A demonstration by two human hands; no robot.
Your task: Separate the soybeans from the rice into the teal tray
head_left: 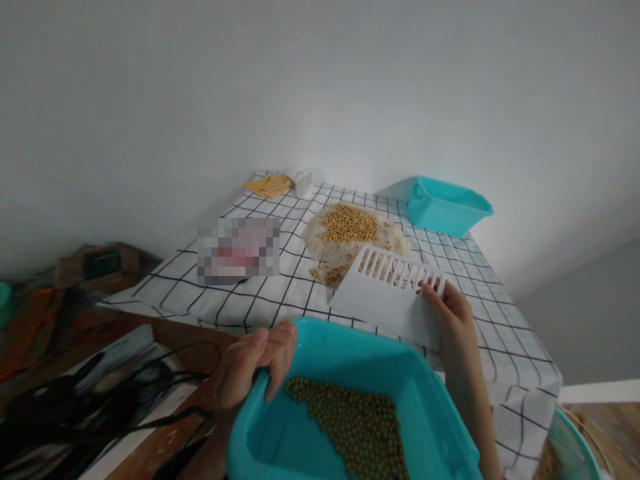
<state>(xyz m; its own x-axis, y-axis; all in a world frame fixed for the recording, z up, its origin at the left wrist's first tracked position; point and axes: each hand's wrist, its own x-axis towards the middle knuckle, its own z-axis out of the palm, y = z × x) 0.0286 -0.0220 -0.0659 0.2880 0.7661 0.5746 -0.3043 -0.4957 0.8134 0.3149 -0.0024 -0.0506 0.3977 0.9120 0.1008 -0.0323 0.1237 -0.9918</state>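
My left hand [265,357] grips the left rim of a turquoise plastic bin [350,343], fingers wrapped over its edge. Inside the bin lies a heap of round tan beans [357,427]. With my right hand [450,310] I hold a white slotted plastic panel [387,303] at its right end, thumb and fingers pinching it near the slots. The panel is tilted above the table, just beyond the bin's far rim. Behind it, a pile of yellow beans [350,223] rests on a layer of pale grains [320,243], partly hidden by the panel.
A second turquoise bin [440,210] stands at the table's back right. On the checked tablecloth [270,287] are a blurred-out item [239,251], yellow packaging [270,186] and crumpled white plastic [303,182]. Black cables [115,400] clutter the lower left. Another turquoise container [575,443] sits lower right.
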